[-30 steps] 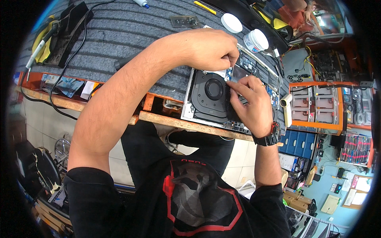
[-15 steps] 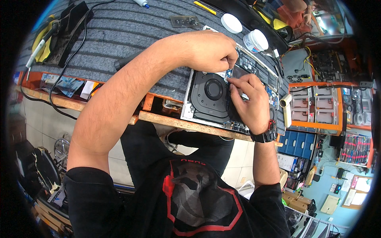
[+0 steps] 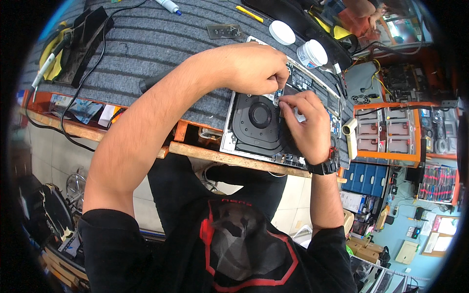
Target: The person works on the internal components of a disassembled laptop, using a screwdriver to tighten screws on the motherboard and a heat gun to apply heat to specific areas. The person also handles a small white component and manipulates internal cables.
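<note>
Laptop (image 3: 227, 140): on the mat (image 3: 146, 53) at its near edge, right of centre, cover off, insides bare
Fan (image 3: 262, 115): seated at the laptop's near left
Right hand (image 3: 311, 122): above the laptop, thumb and forefinger nearly meeting at the board (image 3: 279, 93) just past the fan; cannot tell whether they grip anything
Left hand (image 3: 259, 68): across the laptop's far left part, fingers curled down; tips partly hidden, so any hold cannot be told
Progress: uncovering looks done; the fine work at the board seems unfinished, the cover not back on
Mat: grey, striped; past the laptop a white tub (image 3: 312, 53), its lid (image 3: 282, 32) off beside it; a plate (image 3: 224, 31) with small bits and a yellow stick (image 3: 249, 13) toward the far edge; black tray (image 3: 80, 53) at the left end
Room: orange case (image 3: 388, 156) and blue drawers (image 3: 366, 179) off the right edge; a person (image 3: 356, 24) partly visible beyond the far right corner
</note>
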`<action>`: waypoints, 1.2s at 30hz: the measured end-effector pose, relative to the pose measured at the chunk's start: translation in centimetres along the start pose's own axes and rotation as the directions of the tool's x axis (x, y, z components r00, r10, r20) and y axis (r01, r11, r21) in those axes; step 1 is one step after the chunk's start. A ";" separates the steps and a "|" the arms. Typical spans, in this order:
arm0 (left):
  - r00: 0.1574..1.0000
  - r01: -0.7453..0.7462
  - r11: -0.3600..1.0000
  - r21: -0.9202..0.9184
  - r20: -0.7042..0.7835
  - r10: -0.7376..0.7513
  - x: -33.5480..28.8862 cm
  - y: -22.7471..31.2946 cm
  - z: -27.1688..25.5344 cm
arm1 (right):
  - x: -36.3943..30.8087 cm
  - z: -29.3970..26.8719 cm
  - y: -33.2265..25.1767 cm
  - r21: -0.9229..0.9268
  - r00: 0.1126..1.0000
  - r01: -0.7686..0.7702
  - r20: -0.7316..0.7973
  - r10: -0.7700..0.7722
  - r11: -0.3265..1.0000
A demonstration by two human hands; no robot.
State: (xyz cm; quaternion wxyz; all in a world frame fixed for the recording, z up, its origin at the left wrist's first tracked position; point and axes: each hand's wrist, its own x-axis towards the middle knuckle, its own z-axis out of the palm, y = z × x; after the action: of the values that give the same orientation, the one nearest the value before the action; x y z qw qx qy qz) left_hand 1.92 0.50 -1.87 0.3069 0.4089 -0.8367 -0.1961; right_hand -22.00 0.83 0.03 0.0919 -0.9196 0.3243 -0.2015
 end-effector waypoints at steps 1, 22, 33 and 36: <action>1.000 0.013 1.000 -0.009 0.005 -0.013 -0.1 0.1 0.0 | 0.2 0.0 -0.1 0.000 1.000 0.000 0.017 0.000 1.000; 1.000 -0.002 1.000 -0.017 -0.022 0.002 -0.1 0.1 -0.3 | 0.6 -0.8 -0.7 0.012 0.994 -0.111 0.008 0.111 0.994; 1.000 0.016 1.000 -0.009 -0.027 -0.016 -0.1 0.1 -0.2 | 0.8 -0.3 -0.6 -0.141 0.997 0.043 0.068 -0.034 0.989; 1.000 0.013 1.000 -0.005 -0.017 -0.013 -0.2 0.0 -0.2 | 1.1 -0.3 -0.9 -0.192 0.996 0.064 0.080 -0.050 0.979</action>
State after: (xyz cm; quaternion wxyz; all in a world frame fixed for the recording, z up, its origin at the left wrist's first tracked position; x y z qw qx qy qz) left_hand 2.11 0.62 -1.82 0.3139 0.4153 -0.8309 -0.1966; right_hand -20.84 0.80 0.87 0.0080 -0.9400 0.3122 -0.1370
